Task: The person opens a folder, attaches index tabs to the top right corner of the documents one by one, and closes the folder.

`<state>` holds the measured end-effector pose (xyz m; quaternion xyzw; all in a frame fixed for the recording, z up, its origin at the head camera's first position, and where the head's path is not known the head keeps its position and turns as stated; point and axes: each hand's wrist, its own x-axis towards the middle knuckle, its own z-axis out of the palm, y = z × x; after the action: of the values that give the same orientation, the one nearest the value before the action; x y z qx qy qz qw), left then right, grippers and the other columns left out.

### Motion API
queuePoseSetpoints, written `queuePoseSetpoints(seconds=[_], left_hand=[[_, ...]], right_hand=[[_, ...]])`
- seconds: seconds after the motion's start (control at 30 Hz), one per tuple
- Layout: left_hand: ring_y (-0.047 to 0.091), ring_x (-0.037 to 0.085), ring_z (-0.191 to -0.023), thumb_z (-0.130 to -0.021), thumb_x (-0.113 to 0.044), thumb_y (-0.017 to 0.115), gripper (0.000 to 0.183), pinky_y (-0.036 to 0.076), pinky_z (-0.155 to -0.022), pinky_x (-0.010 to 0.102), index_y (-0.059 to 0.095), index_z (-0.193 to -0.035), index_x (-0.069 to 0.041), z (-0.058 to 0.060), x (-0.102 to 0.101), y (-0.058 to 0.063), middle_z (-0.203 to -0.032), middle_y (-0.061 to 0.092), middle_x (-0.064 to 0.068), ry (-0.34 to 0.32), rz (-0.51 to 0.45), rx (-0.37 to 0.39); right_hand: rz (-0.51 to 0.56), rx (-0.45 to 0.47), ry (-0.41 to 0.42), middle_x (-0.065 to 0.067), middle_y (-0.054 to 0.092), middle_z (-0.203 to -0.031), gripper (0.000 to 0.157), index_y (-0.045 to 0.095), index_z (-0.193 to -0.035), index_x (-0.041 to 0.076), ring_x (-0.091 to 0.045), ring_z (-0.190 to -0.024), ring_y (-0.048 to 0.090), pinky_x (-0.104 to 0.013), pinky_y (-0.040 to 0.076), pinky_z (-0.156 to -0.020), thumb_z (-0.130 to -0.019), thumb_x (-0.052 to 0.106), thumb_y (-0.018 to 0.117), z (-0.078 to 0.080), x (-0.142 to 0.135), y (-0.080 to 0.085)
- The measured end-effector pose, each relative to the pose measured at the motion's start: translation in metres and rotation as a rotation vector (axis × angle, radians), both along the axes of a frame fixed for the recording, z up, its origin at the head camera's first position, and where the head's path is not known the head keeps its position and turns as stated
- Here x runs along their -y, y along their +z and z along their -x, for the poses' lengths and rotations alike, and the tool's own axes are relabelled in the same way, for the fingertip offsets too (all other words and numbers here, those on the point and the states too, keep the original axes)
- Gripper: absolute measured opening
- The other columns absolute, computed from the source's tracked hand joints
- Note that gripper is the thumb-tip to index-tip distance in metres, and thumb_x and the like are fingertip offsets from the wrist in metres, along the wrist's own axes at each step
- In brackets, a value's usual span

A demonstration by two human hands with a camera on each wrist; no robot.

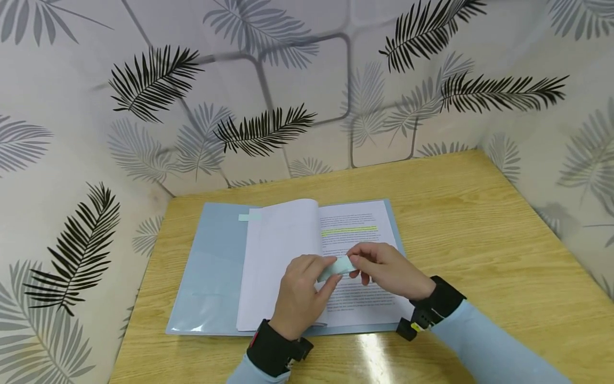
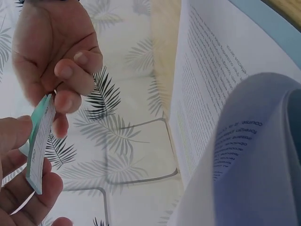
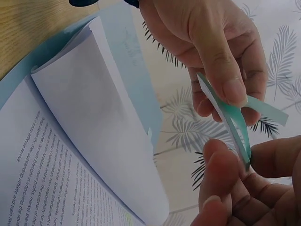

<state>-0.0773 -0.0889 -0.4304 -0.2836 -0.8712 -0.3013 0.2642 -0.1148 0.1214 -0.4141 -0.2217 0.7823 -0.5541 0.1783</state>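
A small pale-green pad of sticky notes (image 1: 338, 266) is held above the open document folder (image 1: 211, 266). My left hand (image 1: 302, 285) grips the pad between thumb and fingers. At the pad's other end, the fingertips of my right hand (image 1: 386, 266) pinch its edge. Seen from the right wrist, the pad (image 3: 225, 115) is edge-on, and a pale-green strip (image 3: 270, 110) sticks out past the left thumb. Printed writing shows on the pad's face (image 2: 40, 146) in the left wrist view. Beneath the hands lies a printed page (image 1: 357, 298).
Turned-over white pages (image 1: 280, 250) curve up at the folder's middle. A pale-green sticky tab (image 1: 249, 217) marks their left edge. One text line is highlighted yellow (image 1: 350, 231). The folder rests on a wooden table (image 1: 479, 240), with a leaf-patterned covering (image 1: 307, 80) behind.
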Motion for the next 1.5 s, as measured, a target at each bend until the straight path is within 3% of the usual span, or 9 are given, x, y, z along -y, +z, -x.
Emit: queuePoseSetpoints(seconds=[0.17,0.27,0.4,0.53,0.67,0.8,1.13,1.3,1.5], left_hand=[[0.062,0.014,-0.091,-0.081,-0.021,0.079,0.027,0.049,-0.081,0.031,0.071,-0.105,-0.01,0.0,-0.002,0.001,-0.093,0.067,-0.001,-0.025,-0.011,-0.046],[0.059,0.018,-0.097,-0.081,-0.022,0.079,0.033,0.049,-0.083,0.032,0.069,-0.11,-0.009,-0.001,-0.001,0.0,-0.101,0.064,0.003,-0.021,-0.02,-0.067],[0.055,0.021,-0.098,-0.086,-0.029,0.072,0.032,0.049,-0.08,0.032,0.065,-0.107,-0.007,-0.004,0.0,-0.003,-0.103,0.059,0.006,0.056,-0.089,-0.07],[0.057,0.014,-0.082,-0.089,-0.029,0.067,0.019,0.048,-0.069,0.028,0.064,-0.089,-0.01,-0.007,-0.002,-0.006,-0.085,0.062,0.0,0.093,-0.168,-0.026],[0.06,0.009,-0.08,-0.093,-0.03,0.061,0.019,0.05,-0.068,0.028,0.066,-0.086,-0.013,-0.01,-0.007,-0.005,-0.083,0.065,-0.004,0.038,-0.212,0.082],[0.061,0.009,-0.083,-0.096,-0.028,0.058,0.018,0.051,-0.07,0.03,0.067,-0.092,-0.013,-0.012,-0.013,-0.003,-0.087,0.066,-0.004,-0.025,-0.271,0.147],[0.055,0.009,-0.071,-0.094,-0.009,0.055,0.015,0.046,-0.062,0.021,0.061,-0.081,-0.011,-0.011,-0.015,0.0,-0.077,0.059,-0.003,-0.026,-0.226,0.096],[0.053,0.008,-0.069,-0.092,-0.008,0.056,0.014,0.044,-0.061,0.019,0.059,-0.079,-0.011,-0.012,-0.015,0.001,-0.075,0.057,-0.004,0.02,-0.139,0.071],[0.051,0.003,-0.063,-0.093,-0.008,0.059,0.013,0.041,-0.056,0.016,0.063,-0.081,-0.009,-0.013,-0.015,-0.001,-0.07,0.056,-0.006,0.012,-0.146,0.093]], right_hand=[[-0.037,-0.038,0.006,-0.002,0.068,-0.082,0.016,0.066,-0.105,0.008,-0.021,-0.063,0.059,-0.025,0.043,-0.053,-0.092,0.006,0.057,-0.002,0.005,0.001],[-0.056,-0.15,-0.039,0.0,0.065,-0.076,0.013,0.068,-0.096,0.012,-0.016,-0.058,0.056,-0.024,0.04,-0.049,-0.088,0.004,0.061,-0.003,0.007,0.0],[-0.072,-0.431,-0.17,0.006,0.063,-0.076,0.004,0.069,-0.091,0.014,-0.01,-0.057,0.051,-0.024,0.043,-0.051,-0.09,0.011,0.067,-0.006,0.008,-0.001],[-0.099,-0.742,-0.264,0.007,0.065,-0.082,0.007,0.068,-0.09,0.013,-0.005,-0.067,0.057,-0.024,0.05,-0.06,-0.086,0.009,0.071,-0.008,0.012,-0.002],[-0.067,-0.982,-0.244,0.001,0.067,-0.085,0.004,0.067,-0.091,0.009,-0.007,-0.075,0.064,-0.025,0.054,-0.066,-0.089,0.012,0.065,-0.013,0.017,-0.001],[-0.026,-1.135,-0.184,-0.001,0.067,-0.084,0.018,0.067,-0.091,0.006,-0.012,-0.075,0.065,-0.027,0.055,-0.067,-0.097,0.019,0.055,-0.016,0.023,-0.003],[-0.075,-1.145,-0.203,-0.005,0.069,-0.092,0.023,0.068,-0.1,0.003,-0.014,-0.08,0.067,-0.03,0.055,-0.067,-0.096,0.021,0.054,-0.018,0.026,-0.009],[-0.125,-1.147,-0.241,-0.003,0.07,-0.085,0.024,0.068,-0.094,0.006,-0.012,-0.074,0.067,-0.028,0.054,-0.061,-0.097,0.026,0.056,-0.017,0.027,-0.01],[-0.094,-1.074,-0.32,0.0,0.069,-0.078,0.017,0.07,-0.088,0.007,-0.006,-0.063,0.062,-0.025,0.05,-0.054,-0.094,0.02,0.061,-0.015,0.025,-0.013]])
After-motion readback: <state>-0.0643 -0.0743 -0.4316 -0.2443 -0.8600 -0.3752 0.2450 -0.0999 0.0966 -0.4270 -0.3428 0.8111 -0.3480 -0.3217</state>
